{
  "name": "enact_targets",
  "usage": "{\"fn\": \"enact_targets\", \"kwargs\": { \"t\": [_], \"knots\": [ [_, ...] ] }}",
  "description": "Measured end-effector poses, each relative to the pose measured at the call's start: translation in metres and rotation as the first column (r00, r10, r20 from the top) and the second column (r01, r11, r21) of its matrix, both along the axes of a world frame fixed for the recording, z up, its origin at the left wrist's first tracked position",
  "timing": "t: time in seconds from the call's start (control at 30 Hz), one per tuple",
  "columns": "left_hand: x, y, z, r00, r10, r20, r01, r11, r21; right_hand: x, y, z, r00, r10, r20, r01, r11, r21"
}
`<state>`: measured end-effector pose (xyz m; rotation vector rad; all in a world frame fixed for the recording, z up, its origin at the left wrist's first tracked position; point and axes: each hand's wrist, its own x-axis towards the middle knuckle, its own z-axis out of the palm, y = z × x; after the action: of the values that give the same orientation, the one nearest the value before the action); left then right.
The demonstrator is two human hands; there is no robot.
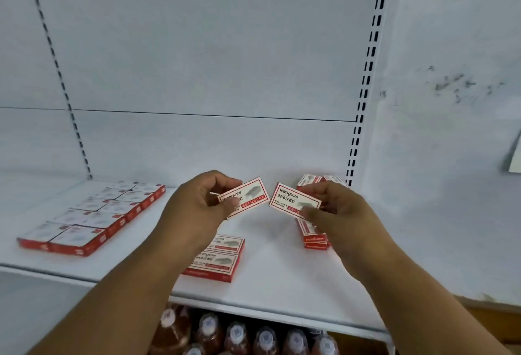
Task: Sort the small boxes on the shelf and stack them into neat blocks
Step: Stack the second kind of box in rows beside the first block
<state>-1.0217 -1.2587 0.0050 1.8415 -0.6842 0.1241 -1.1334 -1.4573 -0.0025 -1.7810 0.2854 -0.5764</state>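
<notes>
One small box (245, 196) is pinched in the left hand (194, 208) at frame centre, a second box (294, 201) is gripped by the right hand (342, 211) just beside it, both raised above the shelf (270, 278). A neat block (93, 216) is seen lower left; a short stack (215, 258) lies below centre; more boxes (313, 236) are partly hidden behind the right hand.

My left hand (197, 202) is raised, fingers curled, thumb and fingertips pinching a small box (244, 196). My right hand (335, 211) mirrors it, pinching a second box (293, 202). Both forearms extend forward and converge; the hands are apart.
</notes>
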Motion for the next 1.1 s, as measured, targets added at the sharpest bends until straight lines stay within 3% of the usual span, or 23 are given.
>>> {"fn": "enact_targets", "kwargs": {
  "t": [0.33, 0.53, 0.67, 0.77, 1.1],
  "knots": [
    [0.08, 0.076, -0.007, 0.999, 0.034, 0.021, -0.039, 0.946, 0.323, 0.057, 0.066, -0.014, 0.973, -0.146, -0.177, 0.114, 0.977, -0.178],
    [0.117, 0.065, -0.016, 0.994, -0.11, 0.021, 0.085, 0.866, 0.493, 0.086, 0.082, -0.019, 0.896, -0.274, -0.35, 0.126, 0.912, -0.392],
    [0.12, 0.057, -0.02, 0.974, -0.219, 0.057, 0.129, 0.745, 0.655, 0.095, 0.09, -0.021, 0.829, -0.348, -0.437, 0.053, 0.828, -0.559],
    [0.122, 0.054, -0.023, 0.969, -0.24, 0.063, 0.134, 0.719, 0.682, 0.098, 0.099, -0.019, 0.796, -0.39, -0.463, 0.011, 0.774, -0.633],
    [0.12, 0.057, -0.025, 0.96, -0.269, 0.076, 0.138, 0.693, 0.708, 0.095, 0.096, -0.01, 0.825, -0.296, -0.481, -0.124, 0.735, -0.666]
  ]
}}
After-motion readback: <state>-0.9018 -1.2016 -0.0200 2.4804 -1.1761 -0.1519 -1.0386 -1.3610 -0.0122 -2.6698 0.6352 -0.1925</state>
